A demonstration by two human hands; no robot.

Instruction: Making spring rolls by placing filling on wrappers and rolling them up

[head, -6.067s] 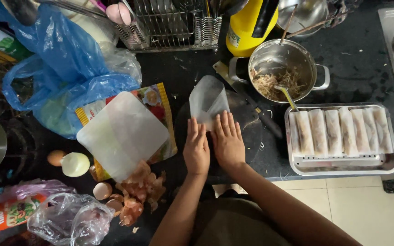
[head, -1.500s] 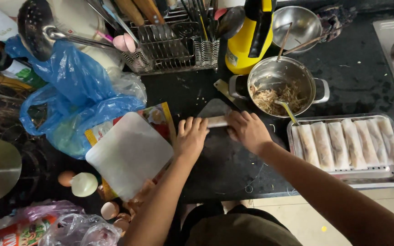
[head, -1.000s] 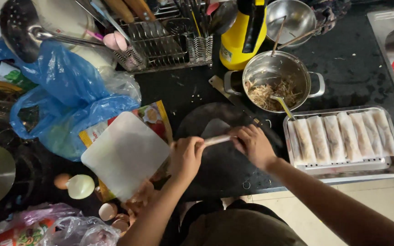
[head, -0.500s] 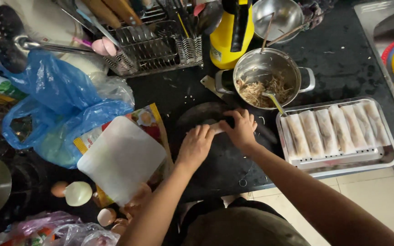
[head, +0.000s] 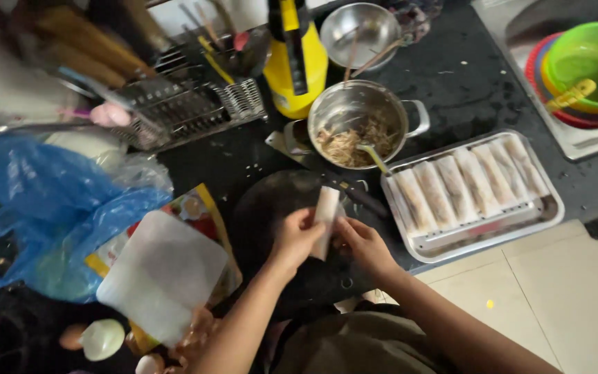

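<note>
At the far left of the dark counter lie two blue plastic bags (head: 43,215), crumpled, their contents hidden. Just right of them a white, square-cornered lid or board (head: 164,273) rests tilted over a colourful printed packet (head: 198,208), with pale eggshells (head: 102,338) near its lower corner. Behind stands a wire drying rack (head: 195,104) holding utensils, too blurred to count.

In the middle, over a round dark board (head: 271,208), the left hand (head: 297,235) and the right hand (head: 360,242) both pinch one pale rolled wrapper (head: 325,218), fingers closed on it from either side. The roll is lifted off the board; its long axis runs almost upright in view, top end pointing away from the person toward the pot.

Beyond it a steel pot (head: 361,125) holds shredded brownish filling with one spoon stuck in it; a yellow bottle (head: 297,59) and a second steel bowl (head: 358,31) stand behind. To the right a metal tray (head: 479,232) carries five finished rolls (head: 465,183), side by side, all slanted alike. At the far right, a green bowl (head: 593,62) sits stacked in red dishes.
</note>
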